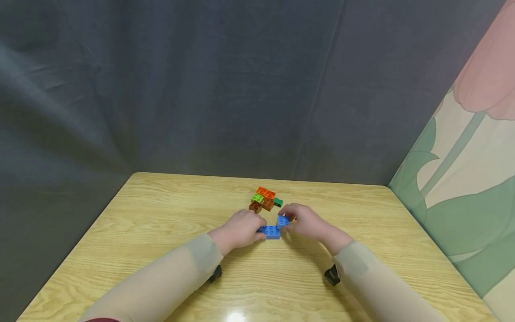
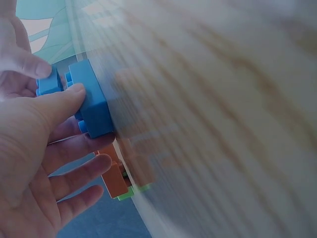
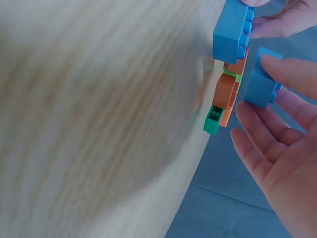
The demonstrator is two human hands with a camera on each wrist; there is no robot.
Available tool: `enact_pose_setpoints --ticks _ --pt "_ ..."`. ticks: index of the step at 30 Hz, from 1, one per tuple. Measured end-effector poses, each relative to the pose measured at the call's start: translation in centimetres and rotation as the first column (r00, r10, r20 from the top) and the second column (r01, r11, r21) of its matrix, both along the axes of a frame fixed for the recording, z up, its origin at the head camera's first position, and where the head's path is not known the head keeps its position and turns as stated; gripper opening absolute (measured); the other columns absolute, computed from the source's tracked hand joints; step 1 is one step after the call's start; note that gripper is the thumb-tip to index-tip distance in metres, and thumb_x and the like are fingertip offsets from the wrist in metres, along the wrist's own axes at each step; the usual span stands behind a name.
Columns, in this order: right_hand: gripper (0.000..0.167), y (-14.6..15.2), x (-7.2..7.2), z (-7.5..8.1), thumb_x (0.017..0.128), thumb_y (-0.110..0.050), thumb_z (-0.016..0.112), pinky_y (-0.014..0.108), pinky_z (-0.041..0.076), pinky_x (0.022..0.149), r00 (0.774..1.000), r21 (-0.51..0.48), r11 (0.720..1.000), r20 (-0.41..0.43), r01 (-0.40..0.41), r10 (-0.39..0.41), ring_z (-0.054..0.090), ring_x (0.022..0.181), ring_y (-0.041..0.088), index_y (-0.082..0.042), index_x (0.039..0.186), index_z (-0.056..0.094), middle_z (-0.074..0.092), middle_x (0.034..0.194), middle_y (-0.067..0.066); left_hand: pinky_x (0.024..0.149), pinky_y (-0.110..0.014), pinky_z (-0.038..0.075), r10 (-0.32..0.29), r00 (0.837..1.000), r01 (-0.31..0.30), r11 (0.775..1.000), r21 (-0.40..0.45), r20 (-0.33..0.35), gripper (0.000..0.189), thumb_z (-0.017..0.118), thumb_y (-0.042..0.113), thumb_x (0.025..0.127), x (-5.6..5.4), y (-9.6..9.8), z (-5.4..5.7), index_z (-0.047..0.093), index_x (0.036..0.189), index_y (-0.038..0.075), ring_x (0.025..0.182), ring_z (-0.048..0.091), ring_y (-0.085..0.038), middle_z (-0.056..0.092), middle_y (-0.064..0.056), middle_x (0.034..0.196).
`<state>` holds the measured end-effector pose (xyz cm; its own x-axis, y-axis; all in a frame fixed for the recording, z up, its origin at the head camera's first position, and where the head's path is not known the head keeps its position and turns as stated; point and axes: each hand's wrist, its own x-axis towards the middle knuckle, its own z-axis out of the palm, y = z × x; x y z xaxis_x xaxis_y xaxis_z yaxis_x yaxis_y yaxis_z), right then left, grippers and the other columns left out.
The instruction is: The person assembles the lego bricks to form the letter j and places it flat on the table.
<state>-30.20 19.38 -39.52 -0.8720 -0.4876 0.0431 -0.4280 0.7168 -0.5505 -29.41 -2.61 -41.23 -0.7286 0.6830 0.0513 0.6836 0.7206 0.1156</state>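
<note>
On the table lies a long blue toy brick (image 1: 272, 232), studs up, and my left hand (image 1: 241, 227) pinches its left end. In the left wrist view the thumb presses on the studded side of that long brick (image 2: 94, 101), with a finger at its end. My right hand (image 1: 306, 222) holds a shorter blue brick (image 1: 283, 221) between thumb and fingers. This shorter brick (image 3: 262, 79) is raised off the table, close over the long one's right end, its studs facing up.
Behind the hands sits a cluster of bricks: orange (image 1: 262, 191), light green (image 1: 257, 198), brown (image 1: 255, 206) and dark green (image 1: 278, 202). A dark curtain (image 1: 241, 89) hangs behind the wooden table (image 1: 161, 210). A flower-patterned panel (image 1: 470, 179) stands along the right side.
</note>
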Motion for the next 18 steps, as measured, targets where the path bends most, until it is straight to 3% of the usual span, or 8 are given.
enact_pose_setpoints --ticks 18 --pt "0.033 -0.1 0.5 -1.1 0.082 -0.001 0.078 0.036 0.049 0.076 0.999 -0.018 0.999 0.006 -0.038 0.038 0.057 0.087 0.022 -0.004 0.114 0.069 0.060 0.095 -0.001 0.074 -0.034 0.039 0.007 1.000 -0.007 1.000 0.015 0.017 0.018 0.071 0.036 0.092 -0.1 0.0 -0.2 0.067 0.087 0.020 0.067 0.044 -0.014 0.054 0.012 0.072"
